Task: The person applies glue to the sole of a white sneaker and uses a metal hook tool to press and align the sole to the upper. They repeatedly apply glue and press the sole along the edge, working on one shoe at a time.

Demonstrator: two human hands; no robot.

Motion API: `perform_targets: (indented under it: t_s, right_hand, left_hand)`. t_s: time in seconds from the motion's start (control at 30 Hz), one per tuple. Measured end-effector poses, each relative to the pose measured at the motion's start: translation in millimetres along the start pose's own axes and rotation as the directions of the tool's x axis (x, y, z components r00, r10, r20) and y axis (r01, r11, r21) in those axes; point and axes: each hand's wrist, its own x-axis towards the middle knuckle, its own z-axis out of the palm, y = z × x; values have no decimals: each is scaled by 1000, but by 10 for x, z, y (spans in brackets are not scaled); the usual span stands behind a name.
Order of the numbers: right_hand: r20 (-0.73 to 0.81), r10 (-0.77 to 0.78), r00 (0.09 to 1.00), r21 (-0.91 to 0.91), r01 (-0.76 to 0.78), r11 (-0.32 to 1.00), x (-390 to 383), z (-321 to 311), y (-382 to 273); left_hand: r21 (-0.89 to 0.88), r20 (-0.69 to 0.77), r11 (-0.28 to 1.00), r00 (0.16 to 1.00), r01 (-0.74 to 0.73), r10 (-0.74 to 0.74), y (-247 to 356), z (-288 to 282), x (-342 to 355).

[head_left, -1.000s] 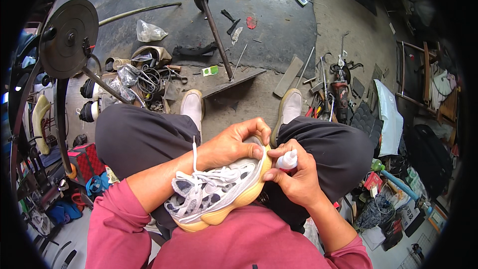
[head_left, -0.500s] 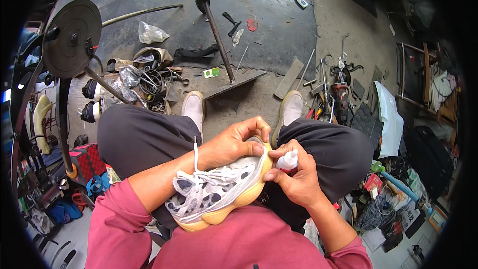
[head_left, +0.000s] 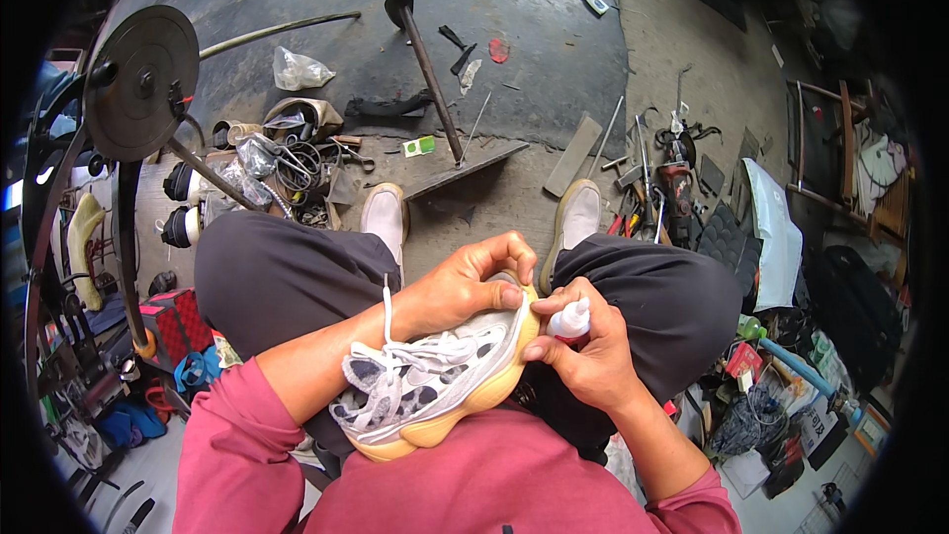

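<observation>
A white and grey sneaker (head_left: 427, 384) with dark patches, loose white laces and a thick yellowish sole (head_left: 491, 388) lies across my lap. My left hand (head_left: 474, 282) is closed on its far end, thumb on the upper and fingertips curled over the edge where upper meets sole. My right hand (head_left: 593, 351) holds a small white squeeze bottle (head_left: 570, 320) with a red label, its capped-looking tip pointing up. The thumb and forefinger of that same hand press against the sole's edge, close to my left fingertips. The seam under my fingers is mostly hidden.
Ahead on the floor stands an iron shoe last stand (head_left: 432, 79) with a flat base. A black machine wheel (head_left: 143, 82) rises at the left, beside piled tools and cords (head_left: 301, 163). Pliers and a power tool (head_left: 677, 188) lie to the right, near a white bag (head_left: 773, 237).
Both hands, the sneaker and the bottle keep nearly the same places. Only a very slight shift of the whole view shows.
</observation>
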Motion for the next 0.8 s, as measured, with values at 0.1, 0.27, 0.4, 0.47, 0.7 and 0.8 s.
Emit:
perform_targets:
  t_s: [0.1,0.27,0.4,0.47,0.7,0.8]
  right_hand:
    - [10,7,1000,-13,-7,1000,-2,-11,-11]
    - [7,-1,1000,-12,1,1000,8,-6,-8]
    - [7,8,1000,13,-8,1000,15,3,-5]
    - [2,-1,1000,3,1,1000,19,6,-4]
    - [-3,-15,1000,5,15,1000,25,14,4]
    - [-9,-32,999,-4,31,999,21,19,12]
  left_hand:
    - [13,2,1000,1000,2,-2,-5,-13,-1]
    - [14,-9,1000,1000,0,0,-18,-13,-10]
    - [31,-17,999,1000,-22,23,-25,-14,-10]
    - [57,-17,998,999,-34,35,-19,-23,-4]
    - [149,-21,986,997,-71,75,20,-5,-3]
    - [187,-23,979,995,-87,93,27,13,-2]
